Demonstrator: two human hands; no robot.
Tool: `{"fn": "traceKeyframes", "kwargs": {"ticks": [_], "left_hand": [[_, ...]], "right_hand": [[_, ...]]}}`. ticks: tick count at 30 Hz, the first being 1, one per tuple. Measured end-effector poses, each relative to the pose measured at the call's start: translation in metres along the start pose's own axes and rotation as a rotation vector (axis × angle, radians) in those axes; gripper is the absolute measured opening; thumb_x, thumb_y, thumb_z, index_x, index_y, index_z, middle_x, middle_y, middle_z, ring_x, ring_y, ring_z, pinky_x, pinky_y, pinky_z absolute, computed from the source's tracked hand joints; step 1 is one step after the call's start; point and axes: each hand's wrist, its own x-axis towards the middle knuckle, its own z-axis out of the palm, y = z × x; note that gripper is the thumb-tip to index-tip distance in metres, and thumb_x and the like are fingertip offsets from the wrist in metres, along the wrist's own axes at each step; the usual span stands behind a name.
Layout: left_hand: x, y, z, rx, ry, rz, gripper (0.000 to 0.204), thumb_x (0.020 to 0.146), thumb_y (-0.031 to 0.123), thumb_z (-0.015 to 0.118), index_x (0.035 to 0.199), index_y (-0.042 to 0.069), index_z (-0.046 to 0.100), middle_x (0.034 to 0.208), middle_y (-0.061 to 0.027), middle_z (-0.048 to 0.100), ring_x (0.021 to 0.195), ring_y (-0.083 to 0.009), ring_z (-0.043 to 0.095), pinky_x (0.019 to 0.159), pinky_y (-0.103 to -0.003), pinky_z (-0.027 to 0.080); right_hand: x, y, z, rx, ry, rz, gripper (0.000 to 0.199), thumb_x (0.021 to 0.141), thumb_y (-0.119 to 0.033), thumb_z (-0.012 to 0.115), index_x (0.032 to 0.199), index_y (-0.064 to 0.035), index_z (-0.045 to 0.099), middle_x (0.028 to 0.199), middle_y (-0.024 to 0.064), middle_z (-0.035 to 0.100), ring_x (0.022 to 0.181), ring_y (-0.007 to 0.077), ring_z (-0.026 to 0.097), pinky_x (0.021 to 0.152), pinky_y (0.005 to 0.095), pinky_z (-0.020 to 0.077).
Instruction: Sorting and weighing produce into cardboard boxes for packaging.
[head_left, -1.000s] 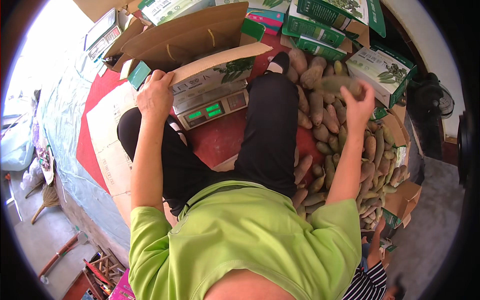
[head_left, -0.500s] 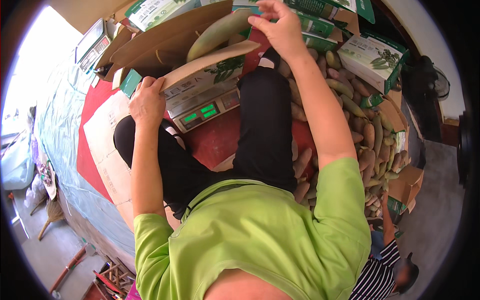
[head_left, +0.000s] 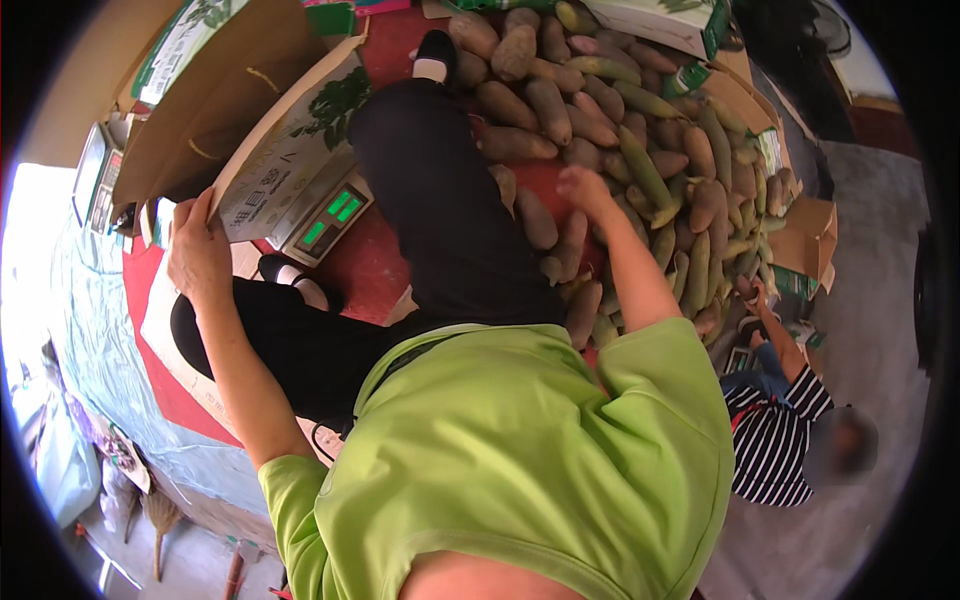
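Observation:
My left hand (head_left: 198, 250) grips the near edge of an open cardboard carton (head_left: 290, 150), thumb and fingers closed over its flap. The carton stands on a digital scale (head_left: 330, 220) with lit green displays. Its inside is mostly hidden by the raised walls. My right hand (head_left: 585, 190) is over the left side of a heap of long, mango-like fruits (head_left: 640, 165), green and reddish-brown. A reddish-brown fruit (head_left: 537, 218) lies just beside it. Motion blur smears the right fingers, and I cannot make out whether they hold anything.
Red cloth (head_left: 360, 245) lies under the scale and heap. A printed carton (head_left: 660, 22) stands beyond the fruits, an open box (head_left: 805, 240) to their right. A co-worker in a striped shirt (head_left: 775, 440) is at the lower right. A second scale (head_left: 95, 180) stands at far left.
My right hand has left the long green fruit at the carton and moved to the heap on the right. The left hand still grips the carton. The view has turned right.

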Motion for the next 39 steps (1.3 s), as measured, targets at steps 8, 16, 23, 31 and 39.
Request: {"fn": "traceKeyframes", "kwargs": {"ticks": [8,16,23,31,39], "left_hand": [[-0.001,-0.005,0.008,0.036,0.032,0.044,0.029,0.086,0.015,0.057,0.113,0.023,0.065,0.105,0.0015,0.062,0.088,-0.0220,0.064,0.069,-0.036,0.051],[0.001,-0.012,0.017,0.070,0.068,0.088,0.024,0.090,0.025,0.057,0.112,0.023,0.065,0.107,0.0027,0.063,0.085,-0.0228,0.065,0.066,-0.036,0.051],[0.002,-0.015,0.020,0.039,0.086,0.107,0.024,0.090,0.025,0.057,0.112,0.024,0.065,0.106,0.0026,0.063,0.086,-0.0230,0.065,0.066,-0.036,0.051],[0.000,-0.008,0.016,0.048,0.054,0.067,0.028,0.086,0.017,0.058,0.113,0.024,0.065,0.108,0.0006,0.062,0.094,-0.0243,0.063,0.075,-0.037,0.051],[-0.004,0.004,0.005,0.018,0.006,-0.033,0.036,0.082,0.011,0.058,0.114,0.026,0.063,0.110,0.0028,0.059,0.102,-0.0214,0.059,0.079,-0.038,0.050]], "right_hand": [[-0.103,0.107,0.078,0.023,-0.194,0.346,0.013,0.080,-0.017,0.064,0.088,-0.0067,0.065,0.082,0.0086,0.064,0.068,0.0197,0.063,0.057,0.0358,0.0502],[-0.150,0.121,0.102,0.431,-0.219,0.729,0.015,0.081,-0.017,0.067,0.093,-0.0093,0.062,0.074,0.0017,0.060,0.061,0.0138,0.058,0.048,0.0319,0.0463],[-0.134,0.123,0.128,0.412,0.016,0.544,0.032,0.077,-0.029,0.072,0.096,-0.0052,0.063,0.076,0.0031,0.061,0.062,0.0142,0.058,0.048,0.0309,0.0461],[-0.112,0.089,0.140,0.123,-0.030,0.298,0.073,0.063,-0.040,0.079,0.121,-0.0035,0.055,0.114,0.0210,0.061,0.113,0.0315,0.056,0.095,0.0392,0.0438],[-0.112,0.078,0.140,0.006,0.001,0.318,0.051,0.062,-0.026,0.081,0.104,-0.0056,0.061,0.102,0.0194,0.065,0.100,0.0351,0.061,0.085,0.0417,0.0483]]}}
